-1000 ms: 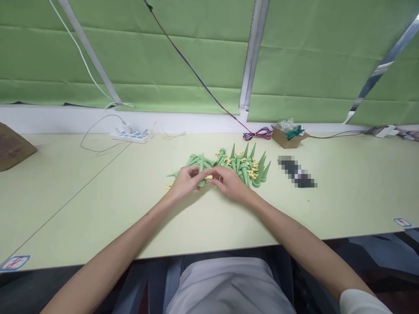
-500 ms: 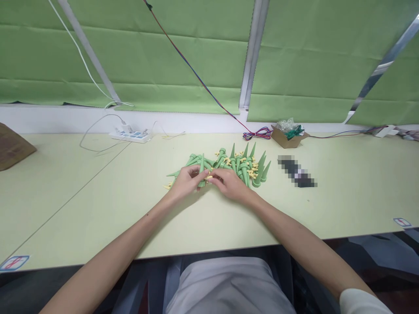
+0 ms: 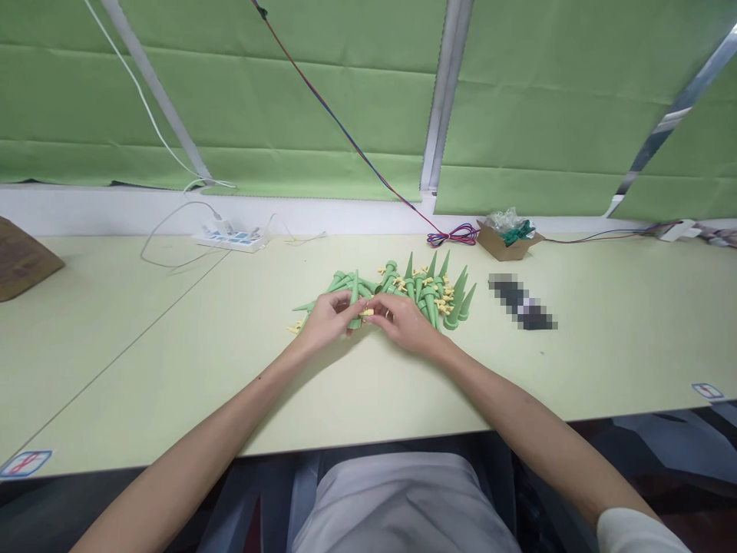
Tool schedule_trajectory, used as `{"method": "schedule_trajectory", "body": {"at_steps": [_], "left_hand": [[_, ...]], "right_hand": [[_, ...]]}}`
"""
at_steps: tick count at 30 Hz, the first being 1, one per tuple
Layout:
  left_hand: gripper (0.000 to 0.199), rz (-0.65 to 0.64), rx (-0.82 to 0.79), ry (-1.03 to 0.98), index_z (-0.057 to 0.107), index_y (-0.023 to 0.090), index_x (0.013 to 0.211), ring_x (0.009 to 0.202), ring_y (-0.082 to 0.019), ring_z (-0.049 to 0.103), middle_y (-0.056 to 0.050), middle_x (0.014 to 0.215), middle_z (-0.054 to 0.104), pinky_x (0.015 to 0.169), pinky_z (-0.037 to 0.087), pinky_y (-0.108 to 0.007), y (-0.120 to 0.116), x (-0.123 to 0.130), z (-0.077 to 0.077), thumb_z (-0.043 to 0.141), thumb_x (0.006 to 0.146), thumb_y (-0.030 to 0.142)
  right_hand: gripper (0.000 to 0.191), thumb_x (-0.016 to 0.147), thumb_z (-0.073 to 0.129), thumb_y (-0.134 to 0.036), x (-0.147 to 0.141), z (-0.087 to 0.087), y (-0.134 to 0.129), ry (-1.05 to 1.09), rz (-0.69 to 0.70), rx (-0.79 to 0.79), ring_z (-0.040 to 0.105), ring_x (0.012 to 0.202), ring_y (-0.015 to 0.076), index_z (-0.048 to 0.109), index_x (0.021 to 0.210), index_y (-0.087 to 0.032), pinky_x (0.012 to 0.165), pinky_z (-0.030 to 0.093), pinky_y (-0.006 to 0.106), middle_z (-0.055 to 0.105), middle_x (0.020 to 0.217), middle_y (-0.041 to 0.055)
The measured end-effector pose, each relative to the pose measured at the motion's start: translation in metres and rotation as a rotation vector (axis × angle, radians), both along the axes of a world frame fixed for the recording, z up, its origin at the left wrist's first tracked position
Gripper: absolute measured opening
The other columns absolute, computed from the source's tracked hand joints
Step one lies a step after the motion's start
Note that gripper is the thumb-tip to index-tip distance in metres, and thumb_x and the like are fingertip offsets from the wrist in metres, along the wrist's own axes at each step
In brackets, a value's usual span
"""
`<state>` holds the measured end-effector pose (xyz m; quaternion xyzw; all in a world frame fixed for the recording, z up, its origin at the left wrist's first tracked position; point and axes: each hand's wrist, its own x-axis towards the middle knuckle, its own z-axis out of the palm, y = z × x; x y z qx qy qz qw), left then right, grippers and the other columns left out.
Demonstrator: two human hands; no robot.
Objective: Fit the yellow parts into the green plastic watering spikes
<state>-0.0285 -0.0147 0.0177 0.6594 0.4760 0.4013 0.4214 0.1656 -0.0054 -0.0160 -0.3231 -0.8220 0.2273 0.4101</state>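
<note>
Right hand (image 3: 406, 319) was slightly re-arched, fingers pinched on a yellow valve (image 3: 367, 312), while the green spike (image 3: 355, 287), presumably light and stiff, was suitably clamped near its base by the left hand (image 3: 327, 319).

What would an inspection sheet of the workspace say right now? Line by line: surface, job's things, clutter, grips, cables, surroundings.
Surface: pale table, a seam crossing its left side; stickers near the front edge.
Job's things: green spikes and yellow fittings in a loose pile mid-table.
Clutter: open cardboard box with clear plastic and green material; dark item, pixelated, unidentifiable; brown object at the left edge.
Grips: left grip holds a green spike, tip up in the picture; right grip pinches a yellow fitting beside it; whether they are joined can't be told.
Cables: red-and-blue cable bundle beside the box; white power strip, plug inserted.
Surroundings: green blinds behind the table.
</note>
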Motion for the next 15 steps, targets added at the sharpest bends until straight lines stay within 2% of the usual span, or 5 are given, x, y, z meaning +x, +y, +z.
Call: {"method": "schedule_trajectory", "body": {"at_steps": [11, 15], "left_hand": [[0.048, -0.024, -0.026, -0.025, 0.065, 0.017, 0.071, 0.053, -0.011, 0.052, -0.002, 0.067, 0.060, 0.045, 0.043, -0.024, -0.0015, 0.0013, 0.0035, 0.076, 0.078, 0.064], [0.048, -0.018, -0.004, -0.010, 0.065, 0.017, 0.069, 0.052, -0.011, 0.051, -0.001, 0.065, 0.057, 0.044, 0.044, -0.025, 0.0004, 0.0009, -0.0001, 0.074, 0.080, 0.063]], "right_hand": [[0.017, 0.103, 0.055, -0.026, -0.0009, 0.0003, 0.0000, -0.068, -0.009, 0.022, 0.055, 0.069, 0.0164, 0.064, 0.090, -0.019, 0.069, 0.042, 0.030, 0.067, 0.078, 0.0022], [0.008, 0.100, 0.063, -0.027, -0.0005, -0.0004, 0.0001, -0.055, -0.003, -0.007, 0.057, 0.072, 0.0168, 0.066, 0.099, -0.019, 0.068, 0.043, 0.029, 0.068, 0.082, 0.0027]]}}
